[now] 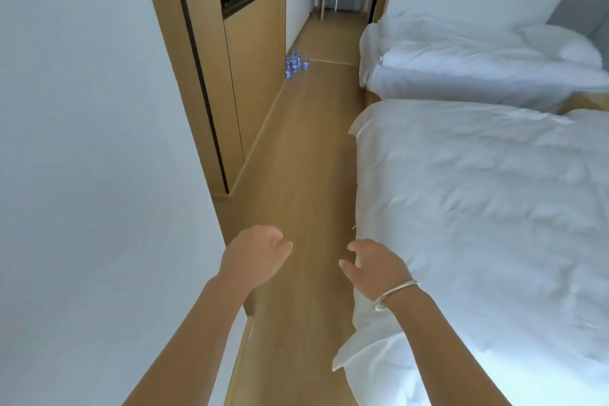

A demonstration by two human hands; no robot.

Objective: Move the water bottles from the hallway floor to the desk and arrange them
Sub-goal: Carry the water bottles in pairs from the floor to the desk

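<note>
Two beds (487,194) with white covers take up the right side, wood floor (306,155) runs down the hall past a wooden wardrobe (250,53) on the left. Both hands are out front holding nothing, left hand (255,252) and right hand (375,262) with fingers loosely curled, bangle (393,294) on the right wrist. The bottles (295,63) stand clustered on the floor way down the hall, beside the wardrobe.

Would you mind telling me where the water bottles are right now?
In the head view the water bottles stand clustered on the wooden floor far down the hallway, on the left against the wooden wall panel, across from the far bed.
</note>
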